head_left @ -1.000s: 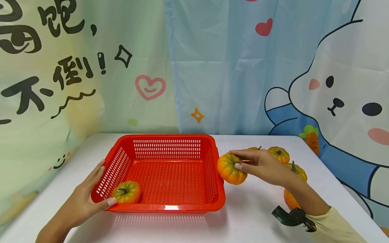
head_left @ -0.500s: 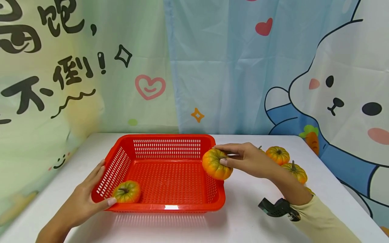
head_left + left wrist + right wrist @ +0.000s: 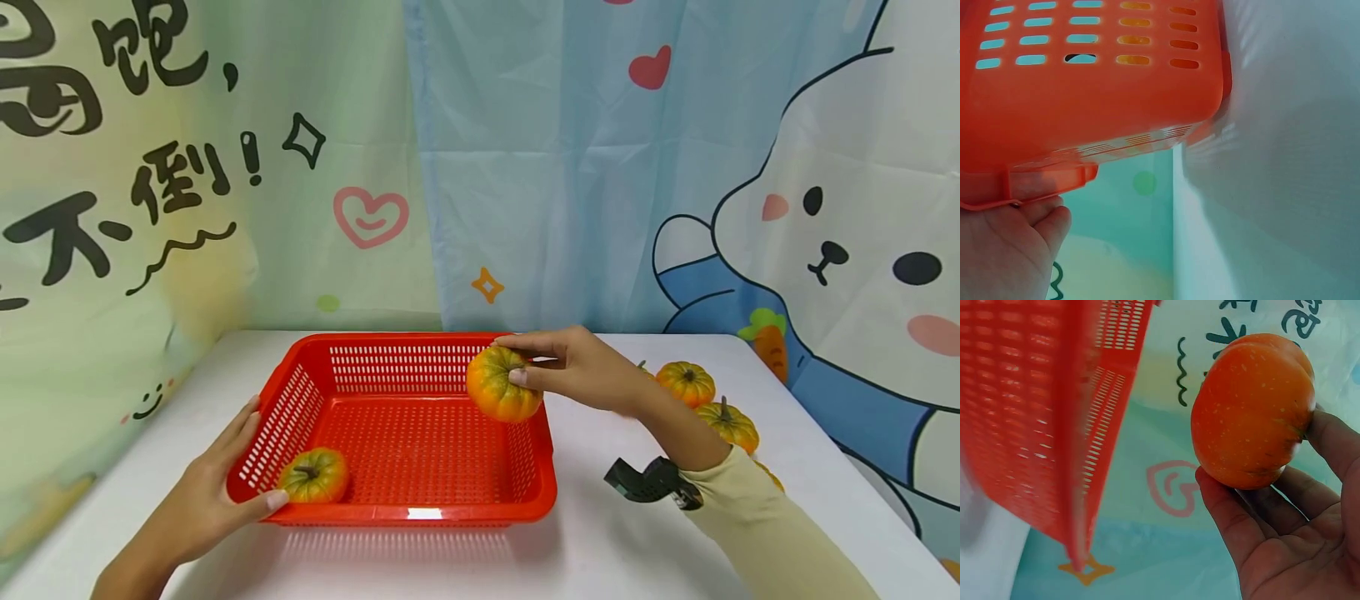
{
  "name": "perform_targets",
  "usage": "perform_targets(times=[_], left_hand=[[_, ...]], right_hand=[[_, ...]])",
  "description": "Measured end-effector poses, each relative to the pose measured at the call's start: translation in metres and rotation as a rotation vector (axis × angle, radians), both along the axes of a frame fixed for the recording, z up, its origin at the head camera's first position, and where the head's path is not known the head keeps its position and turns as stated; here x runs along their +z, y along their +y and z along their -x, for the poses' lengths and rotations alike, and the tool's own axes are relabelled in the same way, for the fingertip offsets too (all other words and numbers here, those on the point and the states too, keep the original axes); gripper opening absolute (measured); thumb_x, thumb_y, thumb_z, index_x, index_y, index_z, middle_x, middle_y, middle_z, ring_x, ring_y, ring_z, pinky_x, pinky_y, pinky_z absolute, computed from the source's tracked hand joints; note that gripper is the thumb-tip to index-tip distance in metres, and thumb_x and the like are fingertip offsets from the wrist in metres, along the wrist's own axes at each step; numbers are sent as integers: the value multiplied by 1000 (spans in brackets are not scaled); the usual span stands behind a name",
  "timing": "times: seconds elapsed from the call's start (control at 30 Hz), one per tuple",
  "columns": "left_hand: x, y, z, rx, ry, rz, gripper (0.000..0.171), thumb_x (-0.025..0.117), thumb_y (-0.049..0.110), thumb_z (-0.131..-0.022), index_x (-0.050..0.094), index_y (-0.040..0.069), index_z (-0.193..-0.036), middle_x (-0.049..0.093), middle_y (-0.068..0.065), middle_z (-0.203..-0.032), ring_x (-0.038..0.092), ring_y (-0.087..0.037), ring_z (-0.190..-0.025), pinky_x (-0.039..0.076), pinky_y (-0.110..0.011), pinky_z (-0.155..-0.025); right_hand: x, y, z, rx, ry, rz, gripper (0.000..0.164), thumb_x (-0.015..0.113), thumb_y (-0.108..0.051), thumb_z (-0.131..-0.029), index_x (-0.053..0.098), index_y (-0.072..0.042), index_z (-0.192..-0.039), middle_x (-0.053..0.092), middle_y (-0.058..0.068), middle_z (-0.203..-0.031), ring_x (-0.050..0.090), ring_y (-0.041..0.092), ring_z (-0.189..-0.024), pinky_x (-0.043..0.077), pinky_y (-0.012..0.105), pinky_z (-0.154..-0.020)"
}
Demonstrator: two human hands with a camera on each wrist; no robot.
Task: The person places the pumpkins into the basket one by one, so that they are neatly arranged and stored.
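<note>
My right hand (image 3: 573, 367) holds a small orange pumpkin (image 3: 504, 385) with green streaks between thumb and fingers, over the right end of a red plastic basket (image 3: 412, 512). In the right wrist view the pumpkin (image 3: 1250, 412) hangs above the basket's rim, its smooth orange underside showing. My left hand (image 3: 191, 492) grips the basket's left rim, thumb over the near corner and fingers along the outer side. From the left wrist view, fingers (image 3: 1054, 225) lie under the lip of the basket (image 3: 1116, 94). Another pumpkin (image 3: 315, 475) sits inside at the near left corner.
More pumpkins stand on the white table (image 3: 600, 533) to the right, among them one at the back (image 3: 686, 382) and one nearer (image 3: 729, 423); my right forearm partly covers others. A printed curtain (image 3: 495, 167) hangs behind the table.
My right hand has carried the pumpkin left and upward, from beside the basket's right rim to over its right end. The left hand and the basket have stayed in place.
</note>
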State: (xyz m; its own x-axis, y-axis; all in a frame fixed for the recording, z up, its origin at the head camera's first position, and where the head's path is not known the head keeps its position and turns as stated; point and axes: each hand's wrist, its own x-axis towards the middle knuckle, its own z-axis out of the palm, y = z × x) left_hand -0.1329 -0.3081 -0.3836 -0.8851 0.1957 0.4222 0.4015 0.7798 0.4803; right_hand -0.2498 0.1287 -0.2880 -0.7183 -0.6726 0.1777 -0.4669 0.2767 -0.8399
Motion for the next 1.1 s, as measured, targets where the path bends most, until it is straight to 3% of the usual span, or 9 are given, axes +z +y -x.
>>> perform_targets(times=[0.27,0.6,0.9,1.1], left_hand=[[-1,0,0,-1,6,3,96,80,26,-74,29,-5,-149,21,-9,-159,31,-42,-134,12,-4,-95],[-1,-1,0,-12,14,-3,96,81,25,-74,29,-5,-149,22,-10,-159,29,-38,-136,12,-4,-96],[-1,-1,0,-7,13,-4,96,81,25,-74,29,-6,-149,21,-9,-160,31,-41,-133,13,-3,-95],[-1,-1,0,-5,9,2,96,80,25,-75,29,-5,-149,21,-8,-160,32,-40,-133,14,-3,-94]], right_hand=[[15,-14,9,22,65,-37,45,68,-21,-93,59,-12,-136,67,2,-117,62,21,-100,54,34,-79],[10,-37,19,85,104,-63,43,69,-19,-91,62,-10,-133,70,-2,-111,63,18,-94,52,32,-79],[5,-58,23,179,95,-57,43,70,-18,-90,63,-9,-131,71,-2,-107,64,18,-91,53,37,-78],[0,-68,25,209,146,-100,44,70,-20,-91,62,-8,-132,68,-4,-114,61,11,-101,51,30,-84]])
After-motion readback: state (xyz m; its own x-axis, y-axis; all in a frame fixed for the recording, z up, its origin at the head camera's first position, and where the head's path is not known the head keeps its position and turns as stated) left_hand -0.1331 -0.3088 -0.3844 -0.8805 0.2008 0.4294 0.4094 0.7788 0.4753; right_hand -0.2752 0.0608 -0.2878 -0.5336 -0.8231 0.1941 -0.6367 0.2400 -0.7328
